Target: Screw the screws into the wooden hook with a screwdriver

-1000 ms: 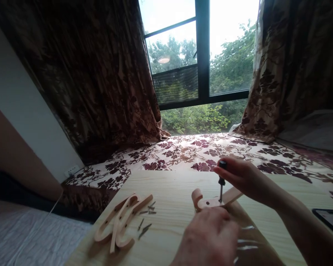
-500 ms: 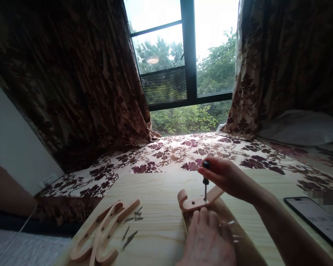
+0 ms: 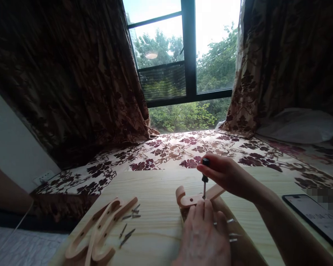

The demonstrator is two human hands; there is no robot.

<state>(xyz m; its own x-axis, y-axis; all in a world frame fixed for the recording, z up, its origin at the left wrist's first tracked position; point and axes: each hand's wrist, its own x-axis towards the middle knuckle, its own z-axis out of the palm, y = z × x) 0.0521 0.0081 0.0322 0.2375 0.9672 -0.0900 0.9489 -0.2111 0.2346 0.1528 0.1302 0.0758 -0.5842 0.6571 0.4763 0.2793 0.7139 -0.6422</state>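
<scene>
My right hand [image 3: 227, 171] is closed around the black handle of a screwdriver [image 3: 205, 173], held upright. Its tip meets a hole in a pale wooden hook [image 3: 188, 200], apparently at a screw, though that contact is partly hidden. The hook lies across a brown wooden board [image 3: 238, 245]. Coming from below, my left hand [image 3: 204, 232] bears down on the board, its fingertips against the hook's near edge beside the screwdriver tip. Several loose screws [image 3: 233, 235] lie on the board, right of my left hand.
Several more wooden hooks [image 3: 100, 232] lie at the left of the pale tabletop [image 3: 152, 221], beside scattered screws [image 3: 127, 236]. A phone [image 3: 312, 218] lies at the right. Beyond the table are a floral-covered ledge [image 3: 166, 149], curtains [image 3: 100, 74] and a window [image 3: 190, 51].
My left fingertips have shifted up onto the hook, closer to the screwdriver tip. The screwdriver stays upright on the same hole in my right hand. The whole view has shifted slightly.
</scene>
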